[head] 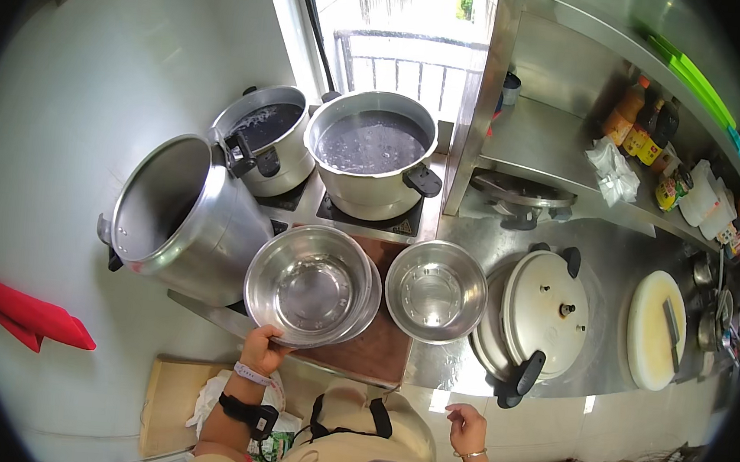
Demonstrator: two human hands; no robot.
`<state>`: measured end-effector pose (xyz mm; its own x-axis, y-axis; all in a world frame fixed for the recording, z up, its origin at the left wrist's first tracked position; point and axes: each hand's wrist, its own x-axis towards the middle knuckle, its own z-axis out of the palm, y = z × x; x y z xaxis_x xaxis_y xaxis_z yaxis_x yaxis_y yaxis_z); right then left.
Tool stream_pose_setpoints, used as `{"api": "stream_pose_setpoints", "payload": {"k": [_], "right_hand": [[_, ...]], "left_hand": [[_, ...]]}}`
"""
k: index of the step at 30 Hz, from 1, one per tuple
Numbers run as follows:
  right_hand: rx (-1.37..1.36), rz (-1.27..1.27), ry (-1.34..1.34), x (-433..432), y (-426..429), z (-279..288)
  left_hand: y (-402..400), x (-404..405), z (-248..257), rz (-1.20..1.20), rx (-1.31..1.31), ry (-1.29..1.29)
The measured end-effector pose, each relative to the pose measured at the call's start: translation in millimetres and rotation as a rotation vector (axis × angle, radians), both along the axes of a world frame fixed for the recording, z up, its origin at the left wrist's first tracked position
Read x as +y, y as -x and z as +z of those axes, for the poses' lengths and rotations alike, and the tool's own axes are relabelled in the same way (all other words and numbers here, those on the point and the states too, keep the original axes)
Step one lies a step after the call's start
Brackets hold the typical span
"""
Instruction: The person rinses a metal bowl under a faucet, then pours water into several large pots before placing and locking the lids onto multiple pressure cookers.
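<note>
My left hand [265, 351] grips the near rim of a stainless steel bowl [263, 258], which is stacked on a second metal bowl [373, 290] over a reddish-brown board [373, 355]. To their right stands another steel bowl [396, 311] that looks empty. My right hand [466, 429] hangs in front of the counter, fingers loosely curled, holding nothing. Behind the bowls, a pressure cooker pot [373, 195] without its lid holds dark liquid with bubbles. A similar pot [290, 169] to its left also holds dark liquid.
A tall aluminium pot [232, 240] stands at the left by the wall. Pressure cooker lids [549, 310] lie on the steel counter, near a round cutting board [641, 343] with a cleaver [672, 326]. Bottles [627, 111] and bags stand on the shelf. A red cloth [31, 312] hangs left.
</note>
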<state>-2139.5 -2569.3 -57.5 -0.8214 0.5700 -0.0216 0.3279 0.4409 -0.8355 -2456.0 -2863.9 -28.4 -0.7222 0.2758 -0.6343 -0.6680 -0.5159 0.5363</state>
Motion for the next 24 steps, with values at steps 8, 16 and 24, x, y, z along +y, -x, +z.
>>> {"api": "stream_pose_setpoints", "payload": {"k": [8, 16, 24], "right_hand": [[-0.025, 0.033, 0.032, -11.8, 26.7, -5.5], [-0.043, 0.114, 0.077, -33.1, 65.4, -8.9], [-0.074, 0.047, 0.071, -41.8, 73.8, -7.2]], "left_hand": [[12.1, -17.0, 8.2, 0.043, 0.295, 0.324], [36.7, -27.3, -7.1, 0.016, 0.500, 0.622], [44.6, -16.9, -5.6, -0.118, 1.036, 0.980]]}}
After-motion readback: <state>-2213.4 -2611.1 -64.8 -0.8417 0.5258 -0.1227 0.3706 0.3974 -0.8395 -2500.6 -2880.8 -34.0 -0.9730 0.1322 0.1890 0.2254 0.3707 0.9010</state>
